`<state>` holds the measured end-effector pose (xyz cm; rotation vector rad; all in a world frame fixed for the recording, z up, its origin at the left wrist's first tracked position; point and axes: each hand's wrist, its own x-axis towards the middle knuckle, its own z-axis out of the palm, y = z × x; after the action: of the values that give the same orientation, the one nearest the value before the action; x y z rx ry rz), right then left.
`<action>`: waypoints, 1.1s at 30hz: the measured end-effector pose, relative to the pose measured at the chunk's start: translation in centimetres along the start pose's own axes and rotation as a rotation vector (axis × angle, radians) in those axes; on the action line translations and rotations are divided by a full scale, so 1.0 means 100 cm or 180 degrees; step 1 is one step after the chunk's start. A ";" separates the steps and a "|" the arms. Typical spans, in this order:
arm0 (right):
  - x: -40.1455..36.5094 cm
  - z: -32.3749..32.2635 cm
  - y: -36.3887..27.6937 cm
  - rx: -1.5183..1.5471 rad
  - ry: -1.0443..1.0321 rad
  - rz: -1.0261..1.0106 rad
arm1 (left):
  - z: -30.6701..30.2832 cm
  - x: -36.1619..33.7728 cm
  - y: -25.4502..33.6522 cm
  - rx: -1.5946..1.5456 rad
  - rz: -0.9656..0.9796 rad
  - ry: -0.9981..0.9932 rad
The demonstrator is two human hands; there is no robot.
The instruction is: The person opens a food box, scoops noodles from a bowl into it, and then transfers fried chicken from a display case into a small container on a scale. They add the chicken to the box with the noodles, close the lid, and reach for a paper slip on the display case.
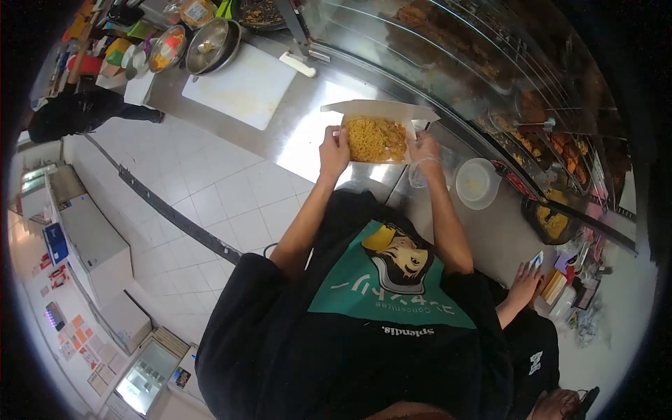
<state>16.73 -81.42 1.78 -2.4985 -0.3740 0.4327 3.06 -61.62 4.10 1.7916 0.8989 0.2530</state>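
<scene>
A white cardboard takeaway box [381,110] stands open over the steel counter, its lid flap raised on the far side. Yellow rice [367,138] fills most of it, with some paler orange pieces toward the right end. My left hand [334,152] grips the box's left end, thumb on the rim. At the opposite end, my right hand [425,150] holds the wall and seems to wear a thin clear plastic glove. Just beneath that hand is a clear plastic item [418,176], partly hidden. Right of my forearm sits a round whitish tub [478,183].
A white cutting board [241,85], a white-handled knife [299,65] and metal bowls [210,47] are to the left. The glass food display [448,49] runs along the far side. A co-worker's hand [523,285] rests at the right; another person [84,115] stands far left.
</scene>
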 end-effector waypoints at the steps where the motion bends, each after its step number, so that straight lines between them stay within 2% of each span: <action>1: 0.002 0.009 0.005 -0.0167 0.0018 -0.0068 | 0.001 0.000 0.005 -0.0167 -0.0434 -0.0142; 2: 0.005 0.017 0.010 -0.0165 0.0025 -0.0064 | 0.003 0.001 0.008 -0.0332 -0.0861 -0.0284; 5: 0.012 0.047 0.035 -0.0717 -0.0008 -0.0289 | 0.018 -0.004 0.019 -0.0732 -0.0912 0.0010; 7: 0.004 0.062 0.065 0.0319 0.0027 0.0184 | 0.028 -0.007 0.010 -0.0984 -0.0784 0.0116; 8: -0.007 0.041 0.047 -0.0122 0.0170 -0.0125 | 0.043 -0.005 0.003 -0.1264 -0.0673 0.0203; 9: -0.019 0.020 0.019 -0.0597 0.0340 -0.0357 | 0.053 0.007 -0.029 -0.1709 -0.0454 -0.0164; 10: -0.021 0.025 0.035 -0.0659 0.0422 -0.0291 | 0.064 0.015 -0.051 -0.2142 -0.0284 -0.0594; 11: -0.046 -0.017 0.011 0.0824 0.0067 0.0006 | 0.063 -0.004 -0.011 -0.2040 -0.0286 -0.0606; 12: -0.052 0.010 0.038 0.0392 0.1354 -0.0502 | 0.049 -0.021 0.029 -0.1925 -0.0294 -0.0575; 13: -0.061 0.004 0.043 0.2015 0.1044 -0.0310 | 0.049 -0.026 0.035 -0.1746 -0.0230 -0.0686; 14: -0.084 -0.029 0.030 0.0878 0.0797 0.0167 | 0.049 -0.030 0.037 -0.1555 -0.0163 -0.0769; 15: -0.098 -0.027 0.046 0.1247 0.0822 0.0249 | 0.051 -0.036 0.036 -0.1550 -0.0070 -0.0991; 16: -0.120 -0.058 0.033 0.1614 0.0408 0.0546 | 0.055 -0.040 0.034 -0.1553 0.0024 -0.1197; 17: -0.135 -0.049 0.054 0.1878 0.0887 0.0470 | 0.059 -0.047 0.038 -0.1526 0.0100 -0.1355; 18: -0.149 -0.048 0.085 0.1586 0.0778 0.0230 | 0.063 -0.058 0.045 -0.1444 -0.0052 -0.1622; 20: -0.199 -0.064 0.101 0.3902 0.0891 0.1307 | 0.086 -0.078 0.072 -0.1298 -0.0134 -0.1947; 22: -0.250 -0.065 0.139 0.3904 0.1179 0.1744 | 0.110 -0.107 0.101 -0.0859 0.0352 -0.2286; 23: -0.270 -0.044 0.138 0.3114 0.1249 0.1941 | 0.110 -0.100 0.098 -0.0878 0.0146 -0.2417; 24: -0.293 -0.043 0.159 0.2357 0.1295 0.2095 | 0.131 -0.115 0.104 -0.0828 0.0189 -0.2529; 26: -0.340 -0.036 0.179 0.2381 0.1273 0.2190 | 0.162 -0.136 0.100 -0.0356 0.0380 -0.2745; 28: -0.376 -0.028 0.187 0.2380 0.1238 0.2265 | 0.195 -0.159 0.089 -0.0321 0.0427 -0.2968; 30: -0.406 -0.009 0.185 0.2513 0.1651 0.2645 | 0.212 -0.189 0.095 -0.0447 0.0525 -0.2996; 31: -0.422 0.006 0.190 0.2446 0.2122 0.2173 | 0.235 -0.188 0.062 -0.0409 0.0364 -0.3058; 32: -0.439 0.011 0.189 0.2485 0.2163 0.2214 | 0.250 -0.199 0.051 -0.0360 0.0379 -0.3108; 33: -0.447 0.016 0.188 0.2696 0.2322 0.2540 | 0.265 -0.209 0.048 -0.0479 0.0476 -0.3156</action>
<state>-21.27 -111.45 -0.38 -1.6807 0.9268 -0.0697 5.57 -95.57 2.48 1.5554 0.0350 -0.4441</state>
